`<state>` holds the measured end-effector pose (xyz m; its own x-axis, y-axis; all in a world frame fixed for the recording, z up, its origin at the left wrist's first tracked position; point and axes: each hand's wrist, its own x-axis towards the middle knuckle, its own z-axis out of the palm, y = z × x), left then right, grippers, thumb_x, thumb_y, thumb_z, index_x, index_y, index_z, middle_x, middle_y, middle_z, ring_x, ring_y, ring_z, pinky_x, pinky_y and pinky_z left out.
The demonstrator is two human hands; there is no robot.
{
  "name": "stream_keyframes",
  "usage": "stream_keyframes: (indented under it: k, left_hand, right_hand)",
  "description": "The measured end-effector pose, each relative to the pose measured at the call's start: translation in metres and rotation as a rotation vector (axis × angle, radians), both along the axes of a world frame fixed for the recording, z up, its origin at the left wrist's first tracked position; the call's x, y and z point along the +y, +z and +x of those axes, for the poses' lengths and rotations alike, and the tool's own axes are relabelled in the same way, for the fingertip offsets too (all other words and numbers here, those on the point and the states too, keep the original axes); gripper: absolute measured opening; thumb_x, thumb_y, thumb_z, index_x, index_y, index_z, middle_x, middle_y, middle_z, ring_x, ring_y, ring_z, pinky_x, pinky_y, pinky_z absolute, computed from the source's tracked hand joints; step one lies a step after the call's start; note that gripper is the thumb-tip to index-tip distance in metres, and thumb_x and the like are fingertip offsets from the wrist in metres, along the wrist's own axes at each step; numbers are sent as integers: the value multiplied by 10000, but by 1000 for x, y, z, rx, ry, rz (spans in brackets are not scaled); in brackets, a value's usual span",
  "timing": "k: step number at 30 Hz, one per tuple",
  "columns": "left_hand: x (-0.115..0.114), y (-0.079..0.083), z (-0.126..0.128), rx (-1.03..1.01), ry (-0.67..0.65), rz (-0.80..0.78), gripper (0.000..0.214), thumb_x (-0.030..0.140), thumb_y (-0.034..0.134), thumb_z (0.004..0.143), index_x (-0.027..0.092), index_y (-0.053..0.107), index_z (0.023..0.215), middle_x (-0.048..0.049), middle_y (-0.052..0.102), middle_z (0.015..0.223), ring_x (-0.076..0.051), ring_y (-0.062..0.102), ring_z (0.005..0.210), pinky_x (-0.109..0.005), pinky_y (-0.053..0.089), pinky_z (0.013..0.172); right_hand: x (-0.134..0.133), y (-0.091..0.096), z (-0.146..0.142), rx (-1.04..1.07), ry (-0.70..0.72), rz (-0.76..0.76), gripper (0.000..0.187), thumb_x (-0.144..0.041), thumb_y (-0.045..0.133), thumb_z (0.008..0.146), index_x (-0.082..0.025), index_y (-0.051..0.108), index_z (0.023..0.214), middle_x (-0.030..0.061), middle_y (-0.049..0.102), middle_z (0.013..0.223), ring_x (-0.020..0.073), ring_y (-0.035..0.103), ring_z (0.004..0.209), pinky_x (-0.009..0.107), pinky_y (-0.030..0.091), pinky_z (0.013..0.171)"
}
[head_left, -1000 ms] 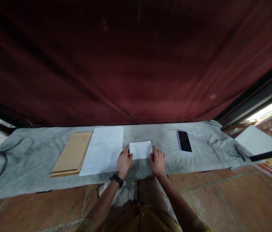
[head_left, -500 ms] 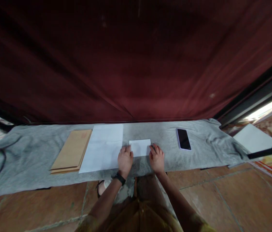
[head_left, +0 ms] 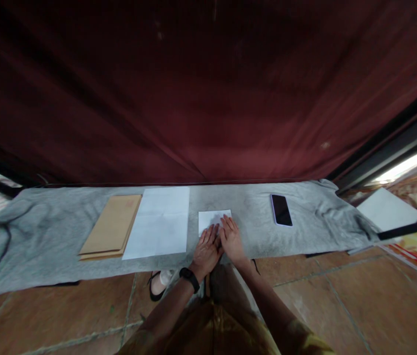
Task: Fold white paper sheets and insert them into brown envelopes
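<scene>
A small folded white paper point(head_left: 210, 219) lies on the grey cloth point(head_left: 45, 231) in front of me. My left hand point(head_left: 205, 251), with a black watch on the wrist, lies flat with its fingers stretched onto the paper's near edge. My right hand point(head_left: 232, 239) lies flat beside it, fingers pressing the paper's right half. Both hands touch each other and hold nothing.
A larger white sheet point(head_left: 160, 222) and a stack of brown envelopes point(head_left: 112, 225) lie to the left on the cloth. A black phone point(head_left: 281, 209) lies to the right. A dark red curtain point(head_left: 208, 88) hangs behind. A white board point(head_left: 388, 209) sits at far right on the tiled floor.
My hands moved from the paper's left and right sides to the middle, now flat on top of it side by side. The paper looks about the same size.
</scene>
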<state>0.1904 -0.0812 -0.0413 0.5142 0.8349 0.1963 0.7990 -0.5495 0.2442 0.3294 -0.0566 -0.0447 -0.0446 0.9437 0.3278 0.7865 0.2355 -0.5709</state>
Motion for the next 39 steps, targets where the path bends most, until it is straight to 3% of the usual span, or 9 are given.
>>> stream_keyframes:
  k: [2,7,10,15,26,33,39]
  left_hand:
    - [0,-2,-2,-5,-29,-7,592,245,531,941,186,412,1519,-170,454,1542,-322,329,1484,-578,217,1221]
    - [-5,-3,-8,-14,-37,-11,607,181,510,922,168,404,1520,-171,494,1511,-292,366,1468,-555,230,1228]
    - [-10,-1,-14,-26,24,11,595,270,472,958,95,374,1519,-199,435,1549,-287,332,1487,-513,283,1219]
    - [-17,-4,-27,-53,120,26,625,393,418,997,98,318,1539,-194,380,1584,-283,298,1502,-515,311,1207]
    - [-27,-2,-26,-34,248,33,664,452,444,989,32,368,1498,-247,389,1562,-328,309,1492,-540,293,1209]
    - [-18,-1,-2,-49,124,23,566,391,450,995,94,416,1476,-187,396,1577,-292,322,1491,-509,302,1214]
    - [-21,-3,-7,-25,117,58,608,419,489,984,79,403,1480,-207,370,1587,-305,295,1501,-508,322,1206]
  right_hand:
    - [1,0,-17,19,86,-13,454,-308,335,1047,-130,563,1398,133,545,1468,217,435,1417,446,364,1183]
    - [-1,0,-26,-94,191,18,438,-305,358,1051,-166,546,1421,119,502,1511,235,416,1434,501,324,1203]
    - [-3,0,-11,-140,160,27,451,-320,381,1048,-194,499,1465,113,459,1544,248,387,1455,519,329,1191]
    - [-4,-4,13,-202,78,34,488,-337,403,1038,-179,456,1496,133,422,1565,278,370,1464,529,329,1173]
    - [0,-14,32,-262,0,45,541,-382,394,1030,-125,433,1504,165,465,1531,314,420,1417,537,290,1164]
    - [0,-16,31,-258,10,48,540,-369,406,1025,-127,430,1506,167,470,1526,312,414,1421,539,289,1166]
    - [0,-11,33,-238,-6,55,505,-293,376,1022,-124,452,1492,158,484,1518,291,417,1424,533,293,1177]
